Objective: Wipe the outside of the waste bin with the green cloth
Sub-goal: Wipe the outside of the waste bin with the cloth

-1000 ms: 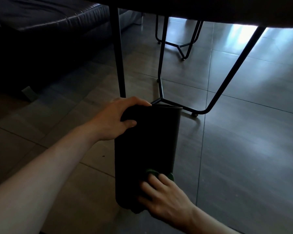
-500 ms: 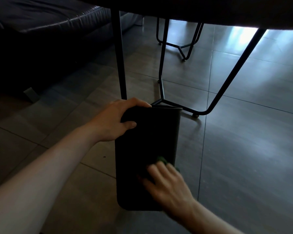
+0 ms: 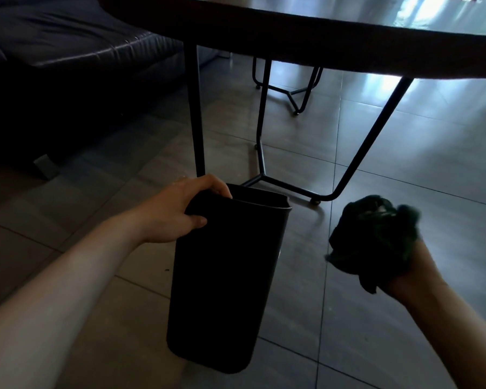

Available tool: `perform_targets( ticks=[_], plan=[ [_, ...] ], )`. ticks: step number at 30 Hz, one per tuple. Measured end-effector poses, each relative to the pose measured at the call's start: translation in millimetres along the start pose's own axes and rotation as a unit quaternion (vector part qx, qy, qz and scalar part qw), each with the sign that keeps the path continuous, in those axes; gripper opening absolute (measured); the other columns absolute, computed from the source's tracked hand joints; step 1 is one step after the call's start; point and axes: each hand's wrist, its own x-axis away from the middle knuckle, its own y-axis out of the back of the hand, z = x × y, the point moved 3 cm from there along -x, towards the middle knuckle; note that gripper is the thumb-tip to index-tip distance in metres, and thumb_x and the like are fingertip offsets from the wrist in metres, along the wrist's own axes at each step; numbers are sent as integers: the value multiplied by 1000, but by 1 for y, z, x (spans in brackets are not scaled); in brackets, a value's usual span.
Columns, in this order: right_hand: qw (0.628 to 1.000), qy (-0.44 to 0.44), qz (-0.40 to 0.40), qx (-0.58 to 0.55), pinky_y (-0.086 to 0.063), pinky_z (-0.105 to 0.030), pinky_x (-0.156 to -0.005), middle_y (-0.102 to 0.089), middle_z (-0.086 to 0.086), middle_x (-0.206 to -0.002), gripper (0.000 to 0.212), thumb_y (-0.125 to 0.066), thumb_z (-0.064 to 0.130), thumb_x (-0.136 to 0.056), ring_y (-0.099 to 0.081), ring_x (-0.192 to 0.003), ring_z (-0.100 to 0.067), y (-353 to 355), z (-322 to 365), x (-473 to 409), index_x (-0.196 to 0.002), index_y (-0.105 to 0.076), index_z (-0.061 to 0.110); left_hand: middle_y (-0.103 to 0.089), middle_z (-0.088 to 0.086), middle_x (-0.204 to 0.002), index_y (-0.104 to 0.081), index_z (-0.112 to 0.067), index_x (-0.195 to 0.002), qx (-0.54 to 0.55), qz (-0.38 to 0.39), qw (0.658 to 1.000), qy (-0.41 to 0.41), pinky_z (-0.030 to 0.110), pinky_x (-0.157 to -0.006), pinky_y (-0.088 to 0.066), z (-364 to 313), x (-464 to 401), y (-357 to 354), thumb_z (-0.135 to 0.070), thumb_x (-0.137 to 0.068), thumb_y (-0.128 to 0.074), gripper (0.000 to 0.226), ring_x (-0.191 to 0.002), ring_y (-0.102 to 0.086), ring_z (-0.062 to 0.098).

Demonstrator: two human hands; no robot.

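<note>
A tall black waste bin stands on the tiled floor, tipped slightly toward me. My left hand grips its rim at the near left corner, fingers over the edge and thumb on the outer wall. My right hand is off to the right of the bin, raised above the floor and apart from it. It holds a bunched dark green cloth, which covers most of the fingers.
A dark table top hangs over the scene, with thin black metal legs just behind the bin and a curved leg frame to the right. A dark sofa fills the upper left. Grey floor tiles stretch right.
My right hand has lifted off the bin's lower front and swung out to the right with the cloth. The left hand keeps its grip on the rim. The view has tilted upward.
</note>
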Motion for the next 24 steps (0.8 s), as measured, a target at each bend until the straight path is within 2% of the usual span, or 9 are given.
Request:
perform_targets(
  ticks=[3,6,8,10,12,13,15,20,24],
  plan=[
    [999,0,35,-3,-55,-25,-52,-63,-4,-78,43,-47,56,-102,-63,-59,-13,-5,1,-18,-95,-60,16,-63,-4,-130,-60,-33,-109,13,-3,1000,-14,30,-108,-43,0,6,3,14,-77,-65,57,-127,-54,14],
    [971,26,-15,237,-51,-18,-42,-69,-11,-75,15,-59,18,-104,-65,-45,-6,-21,-6,-32,-99,-57,4,-63,-1,-129,-60,-27,-98,29,-24,999,-23,25,-106,-43,3,10,6,12,-80,-69,44,-125,-58,8],
    [868,144,26,474,-58,-29,-68,-69,-7,-106,42,-79,16,-89,-72,-82,-15,-39,-3,-44,-125,-57,21,-63,-1,-129,-58,-26,-93,21,-39,999,-23,15,-105,-42,10,13,9,9,-83,-69,39,-124,-52,-12],
    [689,262,92,670,-51,-37,-89,-59,-1,-125,68,-86,21,-83,-59,-109,-22,-58,-4,-49,-140,-54,37,-63,1,-129,-57,-23,-91,6,-57,998,-24,-1,-95,-35,16,14,10,9,-85,-68,34,-119,-46,-26],
    [564,298,154,754,-50,-36,-87,-49,2,-129,68,-83,28,-85,-52,-110,-19,-69,-9,-51,-143,-52,46,-64,3,-128,-56,-19,-91,-8,-76,997,-24,-3,-91,-33,21,14,11,9,-85,-66,30,-118,-46,-28],
    [535,297,170,772,-51,-36,-84,-47,4,-128,61,-81,33,-86,-52,-107,-19,-71,-10,-54,-139,-55,48,-65,4,-128,-55,-18,-91,-15,-85,996,-23,-3,-91,-34,22,13,11,9,-84,-66,30,-117,-45,-30],
    [519,297,185,780,-53,-37,-80,-47,6,-127,46,-77,43,-87,-54,-103,-18,-75,-9,-53,-129,-60,47,-65,3,-129,-53,-22,-89,-30,-101,994,-16,-4,-91,-33,24,11,12,7,-84,-66,32,-117,-42,-32],
    [496,317,218,779,-48,-30,-74,-54,11,-112,35,-70,54,-90,-59,-96,-17,-75,-13,-41,-123,-63,45,-68,6,-125,-46,-32,-79,-100,-135,986,-12,-3,-87,-33,23,7,10,7,-83,-61,42,-125,-46,-7],
    [463,346,216,787,-36,-21,-65,-57,14,-107,35,-66,57,-92,-59,-93,-14,-81,-10,-28,-125,-63,46,-68,6,-112,-46,-27,-78,-151,-161,975,6,47,-89,-51,16,7,12,-8,-82,-58,22,-115,-63,31]
  ],
)
